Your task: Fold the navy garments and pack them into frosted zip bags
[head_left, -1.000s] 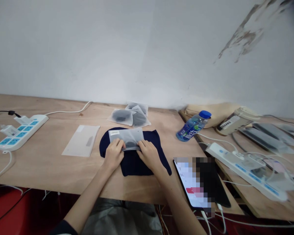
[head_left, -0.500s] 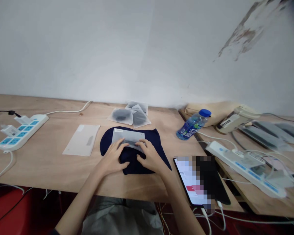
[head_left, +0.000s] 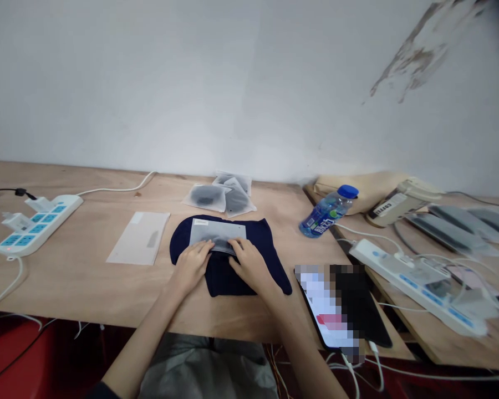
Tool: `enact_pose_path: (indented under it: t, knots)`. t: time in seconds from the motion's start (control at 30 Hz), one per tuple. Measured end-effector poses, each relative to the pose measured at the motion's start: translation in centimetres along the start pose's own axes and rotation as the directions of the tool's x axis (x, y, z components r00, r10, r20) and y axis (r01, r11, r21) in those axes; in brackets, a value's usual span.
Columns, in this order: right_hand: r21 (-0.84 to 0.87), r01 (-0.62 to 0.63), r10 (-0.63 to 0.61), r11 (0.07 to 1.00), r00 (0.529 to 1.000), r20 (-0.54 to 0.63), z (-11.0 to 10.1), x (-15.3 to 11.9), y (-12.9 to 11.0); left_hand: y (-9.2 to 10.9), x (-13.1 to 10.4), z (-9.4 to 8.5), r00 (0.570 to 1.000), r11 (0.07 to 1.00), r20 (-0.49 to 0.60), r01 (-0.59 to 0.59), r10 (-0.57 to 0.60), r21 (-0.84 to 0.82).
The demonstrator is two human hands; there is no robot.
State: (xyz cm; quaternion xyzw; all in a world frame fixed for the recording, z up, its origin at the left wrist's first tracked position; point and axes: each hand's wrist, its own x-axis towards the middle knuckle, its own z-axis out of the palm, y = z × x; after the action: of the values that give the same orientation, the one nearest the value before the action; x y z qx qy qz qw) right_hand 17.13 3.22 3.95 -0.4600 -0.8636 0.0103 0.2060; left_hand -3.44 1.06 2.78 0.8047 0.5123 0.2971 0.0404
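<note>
A frosted zip bag (head_left: 220,228) with a small white label at its upper left lies on a dark navy cloth (head_left: 233,280), which is spread flat on the table. Something dark shows through the bag. At the bag's near left edge, my left hand (head_left: 193,263) is closed, thumb against fingers. My right hand (head_left: 249,263) grips the near right edge, its fingertips on top and its thumb close below. The fingers hide part of that near edge.
Left of the cloth lies a flat white bag (head_left: 139,238). Several filled frosted bags (head_left: 208,198) are piled behind. A bottle (head_left: 326,213), a phone (head_left: 322,310) and a power strip (head_left: 416,288) stand or lie to the right. Another power strip (head_left: 39,224) is at far left.
My left thumb has moved from the cloth up to the bag's near edge, and my left fingers have drawn together. The right thumb has also moved up towards the edge. Bag and cloth stay put.
</note>
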Motion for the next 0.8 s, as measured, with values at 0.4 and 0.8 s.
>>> enact_pose_path:
  t: [0.4,0.8]
  knots:
    - [0.02,-0.141,0.142,0.99,0.956,-0.255,0.9,1.4,-1.9,1.7,0.6,-1.5,0.987,0.998,-0.161,-0.005,0.015,0.062]
    - [0.184,-0.001,-0.007,0.983,0.999,0.045,-2.0,-0.5,-0.1,-0.5,-0.2,-1.9,1.0,0.996,-0.021,0.013,-0.015,-0.092]
